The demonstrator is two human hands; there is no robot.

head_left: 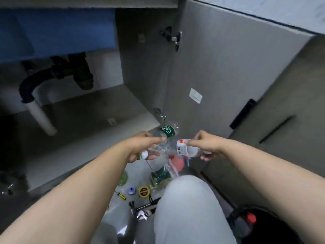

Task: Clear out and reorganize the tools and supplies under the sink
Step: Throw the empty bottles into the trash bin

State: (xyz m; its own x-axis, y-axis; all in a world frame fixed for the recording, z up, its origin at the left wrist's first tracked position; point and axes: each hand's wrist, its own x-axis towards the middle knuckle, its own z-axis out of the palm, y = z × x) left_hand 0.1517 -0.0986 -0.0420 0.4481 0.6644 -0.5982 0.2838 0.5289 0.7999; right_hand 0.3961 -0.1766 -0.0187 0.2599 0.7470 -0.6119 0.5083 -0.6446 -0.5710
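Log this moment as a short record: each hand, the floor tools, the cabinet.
left hand: grips green-label bottle
right hand: grips white-label bottle
floor: tape measure and adjustable wrench beside the knee
cabinet: cabinet door open, black drain pipe visible

Two bare forearms reach forward from the bottom corners of the view and draw close together at the centre. The left forearm (79,182) comes in from the lower left, the right forearm (263,164) from the lower right, and both wrists are held fairly straight. The left hand (139,147) has its fingers curled around the neck end of a green-labelled bottle (168,131). The right hand (205,143) pinches a white-labelled bottle (184,149) between thumb and forefinger, with the other fingers curled beneath. The hands are near each other, not touching. A bent knee (186,199) in pale trousers rises below them.
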